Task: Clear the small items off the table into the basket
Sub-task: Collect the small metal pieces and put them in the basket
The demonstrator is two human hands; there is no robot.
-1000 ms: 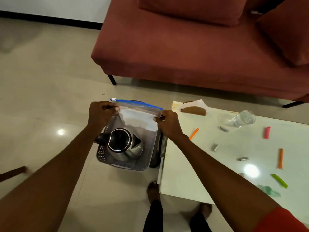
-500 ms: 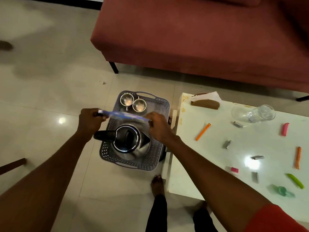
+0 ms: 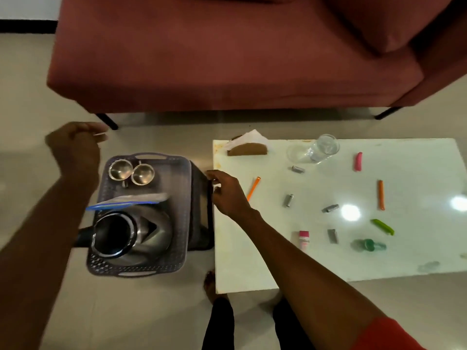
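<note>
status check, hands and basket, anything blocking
Left hand and right hand hold nothing. Zip bag lies in basket on kettle. Small items on table, orange stick nearest; nothing blocking.

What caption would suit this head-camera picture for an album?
Zip bag lies in the floor basket over the kettle; both hands empty, small items remain on the white table.

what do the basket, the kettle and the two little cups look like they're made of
Basket: likely moulded plastic, matte grey, with perforated walls. Kettle: apparently steel, shiny and reflective, with a black handle. Cups: polished metal too, judging by their bright glints.
</note>
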